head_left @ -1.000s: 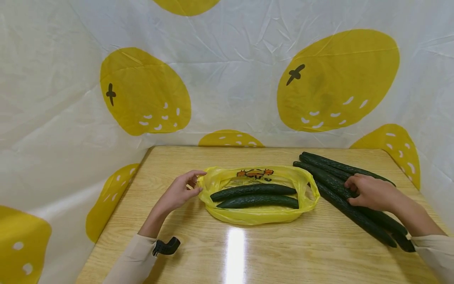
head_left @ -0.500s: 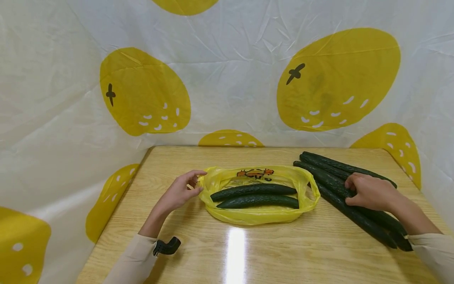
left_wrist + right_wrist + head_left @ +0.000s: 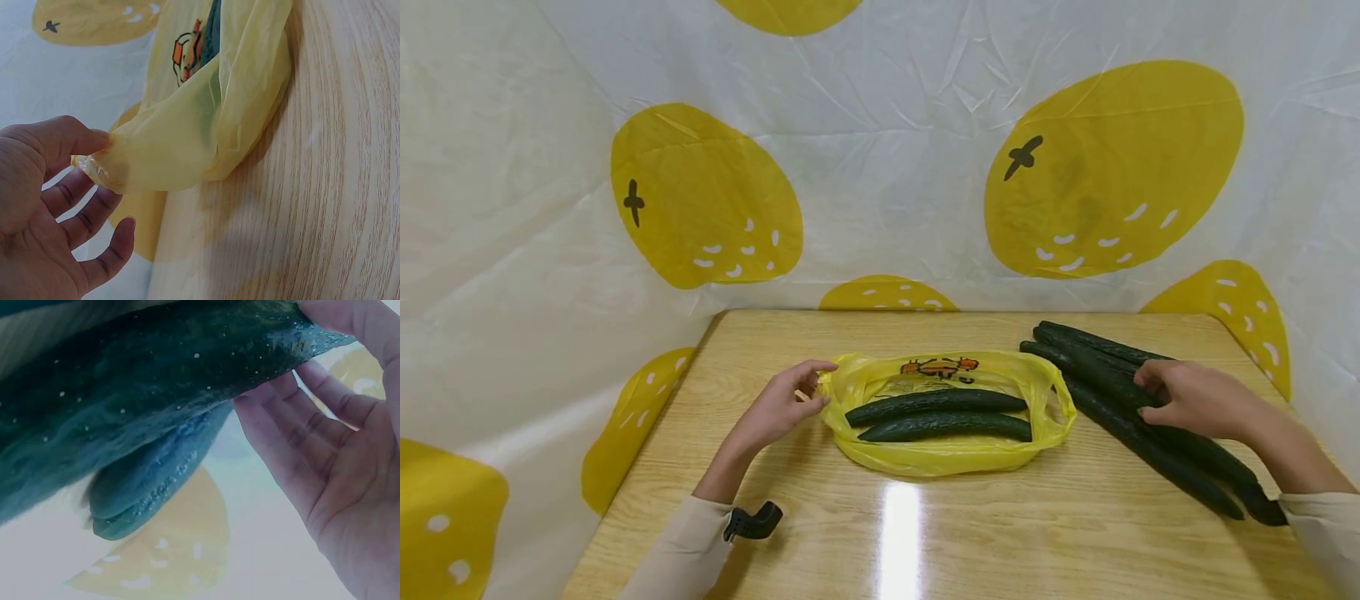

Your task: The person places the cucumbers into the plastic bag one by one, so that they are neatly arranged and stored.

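My left hand (image 3: 781,407) pinches the left edge of a yellow plastic bag (image 3: 925,460) between thumb and fingers. The left wrist view shows the thin plastic (image 3: 156,150) stretched away from those fingertips. Inside the bag's wide mouth lie two dark green cucumbers (image 3: 936,403), side by side. To the right, my right hand (image 3: 1202,402) is over a pile of loose cucumbers (image 3: 1138,437). In the right wrist view it grips one cucumber (image 3: 156,381), thumb on one side and fingers on the other. Part of the pile is hidden beneath this hand.
The bag and pile stand on a light wooden table (image 3: 790,517). A white cloth (image 3: 887,183) with yellow fruit prints hangs behind and along both sides. On the left wrist sits a black strap piece (image 3: 754,522).
My right hand has shifted slightly, and the cucumbers under it have moved a little with it. The left hand and the bag stay where they were.
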`<state>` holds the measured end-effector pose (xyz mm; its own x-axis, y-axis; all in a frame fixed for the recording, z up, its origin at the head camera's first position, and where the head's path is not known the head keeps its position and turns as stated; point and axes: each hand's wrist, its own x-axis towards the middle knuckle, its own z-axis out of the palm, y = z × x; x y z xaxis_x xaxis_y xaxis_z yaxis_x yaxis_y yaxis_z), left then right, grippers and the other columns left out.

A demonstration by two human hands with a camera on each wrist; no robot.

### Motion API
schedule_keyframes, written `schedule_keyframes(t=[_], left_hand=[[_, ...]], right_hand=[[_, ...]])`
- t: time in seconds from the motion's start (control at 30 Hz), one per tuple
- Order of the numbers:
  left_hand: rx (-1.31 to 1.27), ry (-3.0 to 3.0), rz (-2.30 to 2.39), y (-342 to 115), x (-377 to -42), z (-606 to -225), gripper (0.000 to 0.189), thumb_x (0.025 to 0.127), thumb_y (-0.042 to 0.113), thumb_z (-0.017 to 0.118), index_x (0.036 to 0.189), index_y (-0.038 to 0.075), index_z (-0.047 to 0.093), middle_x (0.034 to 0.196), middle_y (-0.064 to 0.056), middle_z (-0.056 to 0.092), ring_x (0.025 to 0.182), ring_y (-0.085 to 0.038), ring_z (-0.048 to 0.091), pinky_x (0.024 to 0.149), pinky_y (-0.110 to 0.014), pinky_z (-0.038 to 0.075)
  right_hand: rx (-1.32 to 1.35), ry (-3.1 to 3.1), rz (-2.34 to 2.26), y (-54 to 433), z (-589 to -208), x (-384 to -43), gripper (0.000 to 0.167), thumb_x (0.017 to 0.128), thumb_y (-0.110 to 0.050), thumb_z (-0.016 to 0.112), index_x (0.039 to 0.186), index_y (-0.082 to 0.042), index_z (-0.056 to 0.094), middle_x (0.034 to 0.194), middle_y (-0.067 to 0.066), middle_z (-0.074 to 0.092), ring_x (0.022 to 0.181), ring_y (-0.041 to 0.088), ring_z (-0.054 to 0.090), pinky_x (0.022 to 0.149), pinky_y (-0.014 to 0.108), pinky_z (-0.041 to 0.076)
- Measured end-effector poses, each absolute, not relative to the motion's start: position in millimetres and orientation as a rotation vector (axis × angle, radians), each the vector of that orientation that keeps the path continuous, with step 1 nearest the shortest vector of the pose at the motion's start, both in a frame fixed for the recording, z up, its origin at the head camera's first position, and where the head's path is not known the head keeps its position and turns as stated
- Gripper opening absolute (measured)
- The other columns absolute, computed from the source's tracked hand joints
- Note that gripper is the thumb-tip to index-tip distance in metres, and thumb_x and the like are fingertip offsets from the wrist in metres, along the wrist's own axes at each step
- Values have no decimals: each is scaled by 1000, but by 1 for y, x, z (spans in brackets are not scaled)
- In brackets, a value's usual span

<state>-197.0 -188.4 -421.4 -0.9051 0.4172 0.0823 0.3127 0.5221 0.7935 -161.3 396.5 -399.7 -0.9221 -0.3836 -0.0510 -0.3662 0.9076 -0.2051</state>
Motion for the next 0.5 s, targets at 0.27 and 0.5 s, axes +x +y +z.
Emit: schedule_keyframes(t=[0.27, 0.5], left_hand=[[628, 2633, 1337, -188, -196, -421, 47, 94, 5, 71, 139, 9, 60, 97, -7, 58, 91, -22, 60, 70, -30, 52], [632, 2636, 1337, -188, -197, -421, 47, 94, 6, 71, 139, 9, 60, 97, -8, 57, 90, -22, 60, 69, -29, 52]], right_hand=[[-664, 2986, -443, 396, -393, -163, 40, 88, -20, 81, 116, 4, 64, 107, 10, 69, 84, 15, 66, 70, 33, 55], [-723, 3021, -465, 397, -389, -165, 39, 88, -17, 80, 118, 1, 64, 111, 10, 71, 86, 18, 68, 72, 36, 57]])
